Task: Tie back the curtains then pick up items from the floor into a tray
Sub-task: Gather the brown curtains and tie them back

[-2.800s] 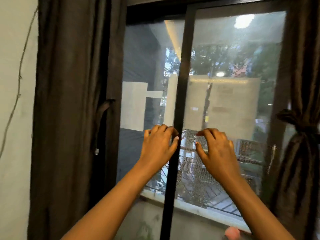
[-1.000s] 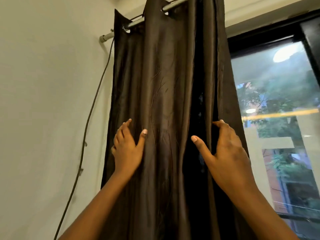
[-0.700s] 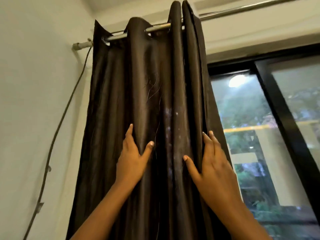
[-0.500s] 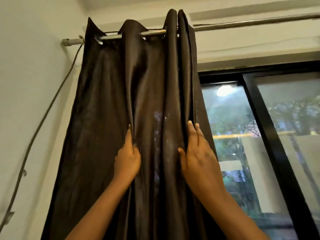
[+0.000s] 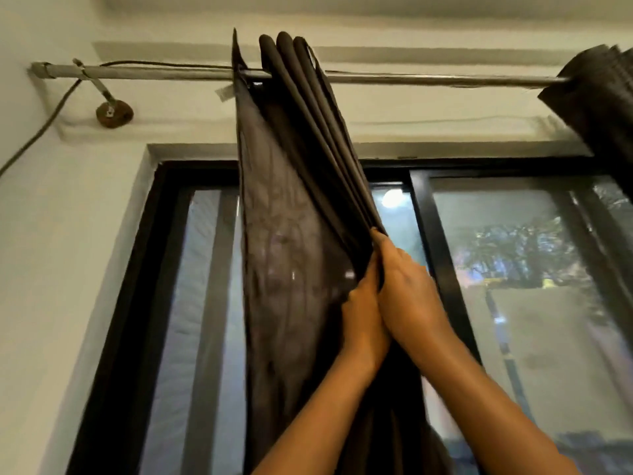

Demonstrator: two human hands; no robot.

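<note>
The dark brown left curtain [image 5: 291,214] hangs from a metal rod [image 5: 411,78], bunched into tight folds well in from the rod's left end. My left hand [image 5: 361,313] and my right hand [image 5: 407,296] press together on the curtain's right-hand folds at mid height, pinching the fabric between them. The second dark curtain [image 5: 603,104] is gathered at the rod's far right. No tray or floor items are in view.
A black-framed sliding window [image 5: 442,255] sits behind the curtain, with trees and a building outside. A cable [image 5: 37,132] runs down the white wall from the rod's left bracket [image 5: 113,113].
The curtain has slid right along the rod and is bunched tighter, baring the window's left pane. My hands have come together on its folds. The camera has tilted up.
</note>
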